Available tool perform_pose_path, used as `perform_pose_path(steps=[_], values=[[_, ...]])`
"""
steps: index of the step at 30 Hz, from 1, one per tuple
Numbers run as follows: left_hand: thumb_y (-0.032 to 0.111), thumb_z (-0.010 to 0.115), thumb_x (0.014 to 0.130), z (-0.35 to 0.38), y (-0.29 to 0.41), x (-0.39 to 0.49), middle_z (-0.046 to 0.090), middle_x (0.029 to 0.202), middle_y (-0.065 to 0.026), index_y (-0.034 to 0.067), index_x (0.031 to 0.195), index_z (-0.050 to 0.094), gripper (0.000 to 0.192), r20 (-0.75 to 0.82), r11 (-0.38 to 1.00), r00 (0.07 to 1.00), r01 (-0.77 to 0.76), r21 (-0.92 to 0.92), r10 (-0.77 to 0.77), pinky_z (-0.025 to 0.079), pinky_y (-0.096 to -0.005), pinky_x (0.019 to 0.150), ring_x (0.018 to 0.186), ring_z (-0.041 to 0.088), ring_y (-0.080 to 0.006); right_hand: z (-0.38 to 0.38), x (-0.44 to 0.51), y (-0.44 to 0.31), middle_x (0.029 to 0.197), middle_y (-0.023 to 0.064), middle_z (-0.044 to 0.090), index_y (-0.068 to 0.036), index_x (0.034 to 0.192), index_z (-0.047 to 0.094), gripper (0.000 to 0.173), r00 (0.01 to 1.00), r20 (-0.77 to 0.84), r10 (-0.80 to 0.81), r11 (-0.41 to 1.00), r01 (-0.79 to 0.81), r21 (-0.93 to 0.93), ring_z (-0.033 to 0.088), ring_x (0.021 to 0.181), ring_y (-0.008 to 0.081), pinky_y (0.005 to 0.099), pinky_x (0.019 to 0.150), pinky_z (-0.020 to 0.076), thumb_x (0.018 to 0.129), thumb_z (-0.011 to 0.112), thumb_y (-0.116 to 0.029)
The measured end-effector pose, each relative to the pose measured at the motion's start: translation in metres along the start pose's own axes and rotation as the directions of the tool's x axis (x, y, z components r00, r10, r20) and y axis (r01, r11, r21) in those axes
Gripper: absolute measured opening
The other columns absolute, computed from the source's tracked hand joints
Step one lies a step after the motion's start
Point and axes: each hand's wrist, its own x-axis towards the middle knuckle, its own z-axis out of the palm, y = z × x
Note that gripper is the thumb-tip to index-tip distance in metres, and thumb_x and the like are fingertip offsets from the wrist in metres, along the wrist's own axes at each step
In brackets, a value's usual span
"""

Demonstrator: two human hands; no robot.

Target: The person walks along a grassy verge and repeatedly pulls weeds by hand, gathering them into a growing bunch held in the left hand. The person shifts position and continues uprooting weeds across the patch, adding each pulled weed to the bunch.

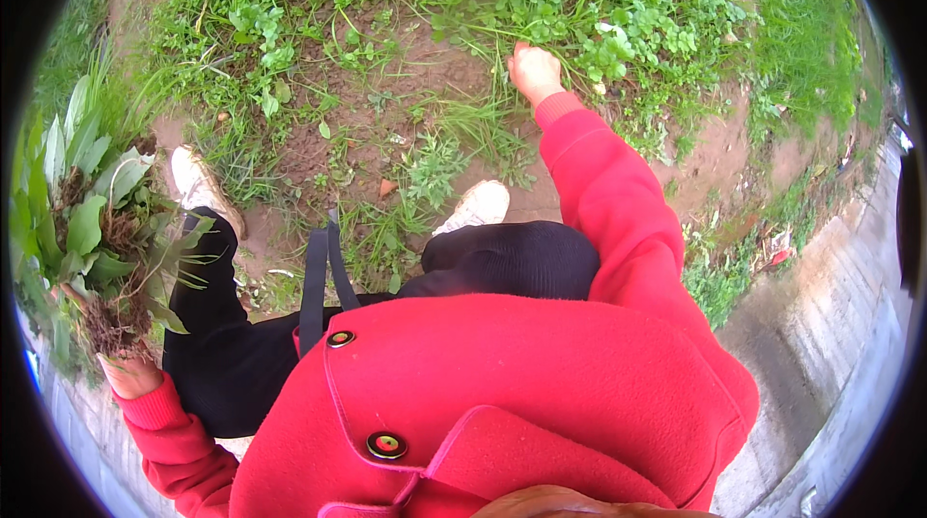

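My left hand (130,372), at the lower left, is closed around a large bunch of uprooted weeds (90,228), with broad leaves and soil-covered roots. At the upper middle, my right hand (534,70) is down at the ground with fingers curled in, gripping thin grass stems (500,58); the fingertips are partly hidden. Just beyond it grows a patch of low leafy green plants (615,33). Grass tufts (478,123) and a feathery-leaved weed (437,167) stand in the soil between my right hand and my shoes.
Bare brown soil (427,73) shows among scattered weeds. My white shoes (478,206) are planted on the dirt, and a dark strap (315,279) hangs by my knee. A reddish shard (387,188) lies on the soil. Concrete paving (811,315) runs along the lower right, with litter (781,246) near its edge.
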Motion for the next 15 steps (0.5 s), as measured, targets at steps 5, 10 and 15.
perform_pose_path(steps=[5,10,15], values=[[0.005,0.049,0.089,-0.004,0.001,-0.002,0.023,0.146,-0.0178,0.000,0.143,0.017,0.063,0.065,0.909,0.965,0.262,-0.325,-0.255,0.026,-0.0325,0.106,0.131,0.031,-0.0252,0.007,0.007,-0.001,0.079,0.0167,0.066,-0.008,0.084,0.064,0.013,0.993,-0.100,-0.067,0.998,0.068,0.008,0.065,0.076,0.0340,0.0433,0.067,0.0521,0.077,0.054,-0.014],[0.033,0.042,0.092,0.000,0.015,0.005,0.023,0.147,-0.0155,0.000,0.144,0.012,0.068,-0.014,0.968,0.993,-0.114,0.225,0.121,0.023,-0.0326,0.108,0.133,0.027,-0.0238,0.004,-0.013,-0.003,0.075,0.0181,0.065,-0.007,0.079,0.059,0.009,0.992,-0.119,-0.048,0.993,0.060,0.101,0.064,0.072,0.0355,0.0455,0.064,0.0509,0.077,0.055,-0.014],[0.044,0.039,0.094,-0.001,0.023,0.011,0.012,0.150,-0.0165,-0.002,0.144,0.011,0.073,0.031,0.968,0.991,-0.137,0.209,0.134,0.012,-0.0345,0.111,0.139,0.014,-0.0252,-0.007,-0.058,-0.025,0.073,0.0203,0.063,-0.007,0.081,0.057,0.018,0.966,-0.005,-0.260,0.929,0.251,0.273,0.062,0.072,0.0376,0.0468,0.066,0.0493,0.082,0.053,-0.024]])
